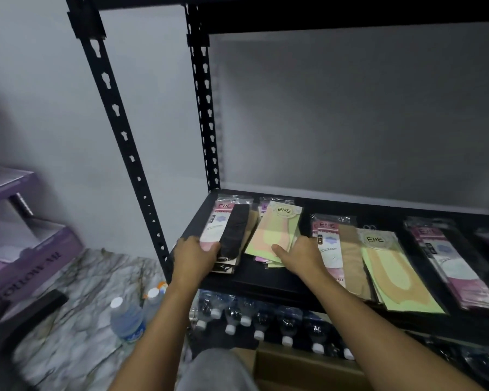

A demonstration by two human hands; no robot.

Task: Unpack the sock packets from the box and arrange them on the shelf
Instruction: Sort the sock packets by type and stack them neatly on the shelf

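Clear-wrapped sock packets (274,235) lie flat in fanned stacks along black shelf (266,279); cardboard box (294,366) below.

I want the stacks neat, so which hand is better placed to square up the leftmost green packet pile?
Right. The right hand holds the green packet pile, while the left hand grips the pink and black packets beside it.

A single head-worn view looks forward and down, close onto the black shelf (280,280); its edges seem blurred.

wall (350,114): pale grey, beyond the left hand (195,258) | floor (76,289): marbled, lower left of it | purple boxes (26,249): far left
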